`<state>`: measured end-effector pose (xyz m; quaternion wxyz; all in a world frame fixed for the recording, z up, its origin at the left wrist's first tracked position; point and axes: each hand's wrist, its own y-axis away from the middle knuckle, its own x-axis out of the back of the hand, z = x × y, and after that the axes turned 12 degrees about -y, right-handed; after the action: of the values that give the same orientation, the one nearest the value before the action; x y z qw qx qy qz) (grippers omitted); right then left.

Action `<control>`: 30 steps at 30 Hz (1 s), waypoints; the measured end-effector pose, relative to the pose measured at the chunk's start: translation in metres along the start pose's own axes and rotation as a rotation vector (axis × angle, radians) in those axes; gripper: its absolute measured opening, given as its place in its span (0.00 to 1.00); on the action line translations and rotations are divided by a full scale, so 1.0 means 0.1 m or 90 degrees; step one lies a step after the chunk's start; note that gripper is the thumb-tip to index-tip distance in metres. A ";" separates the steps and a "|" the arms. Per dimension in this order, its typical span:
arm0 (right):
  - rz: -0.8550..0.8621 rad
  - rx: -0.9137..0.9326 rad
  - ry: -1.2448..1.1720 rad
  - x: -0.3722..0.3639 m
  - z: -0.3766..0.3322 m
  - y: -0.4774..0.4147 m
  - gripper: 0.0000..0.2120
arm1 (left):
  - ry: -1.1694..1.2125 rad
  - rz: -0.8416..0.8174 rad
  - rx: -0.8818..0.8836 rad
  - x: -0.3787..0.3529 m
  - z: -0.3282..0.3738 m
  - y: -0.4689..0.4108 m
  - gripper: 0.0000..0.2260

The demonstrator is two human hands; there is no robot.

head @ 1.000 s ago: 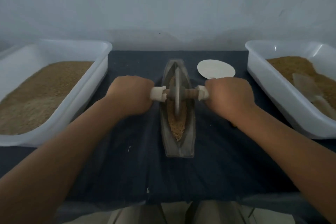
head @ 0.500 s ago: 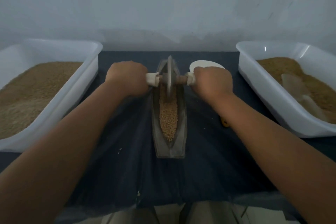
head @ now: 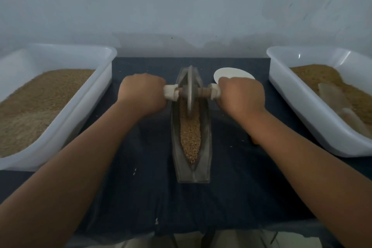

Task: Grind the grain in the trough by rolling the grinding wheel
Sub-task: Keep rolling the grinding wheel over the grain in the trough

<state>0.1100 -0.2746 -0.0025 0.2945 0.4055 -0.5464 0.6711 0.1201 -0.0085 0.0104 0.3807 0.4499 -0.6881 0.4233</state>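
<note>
Grinding wheel at far end of trough; trough long axis toward near edge of surface; grain nearward of wheel. Left grip, right grip clamped on axle ends, level.

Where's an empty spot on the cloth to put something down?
Bare cloth lies at the near edge, in front of the trough and to both sides. Another patch sits beyond the left hand, between left tub and trough. Crowded: around the right hand, white disc and right tub.
</note>
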 end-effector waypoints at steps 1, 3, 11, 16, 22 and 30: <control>-0.002 -0.007 0.006 -0.01 -0.01 -0.07 0.16 | 0.005 -0.004 0.004 0.01 0.00 -0.06 0.08; -0.018 -0.003 -0.004 0.03 -0.02 -0.07 0.17 | 0.015 -0.018 -0.003 0.03 0.00 -0.03 0.09; -0.044 0.069 -0.051 0.31 0.05 0.71 0.21 | -0.062 0.077 -0.072 0.04 -0.06 0.70 0.17; -0.012 0.030 -0.034 0.07 0.04 0.16 0.17 | -0.016 0.036 -0.020 -0.04 -0.02 0.14 0.11; -0.046 0.000 -0.062 0.08 0.00 -0.07 0.14 | 0.003 -0.010 -0.008 0.02 0.00 -0.08 0.08; -0.033 0.089 -0.064 0.34 0.04 0.64 0.17 | 0.006 -0.011 -0.077 0.07 -0.07 0.75 0.12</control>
<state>0.0403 -0.2945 -0.0041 0.2551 0.4724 -0.5015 0.6784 0.0484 0.0138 0.0015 0.4144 0.4302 -0.7064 0.3796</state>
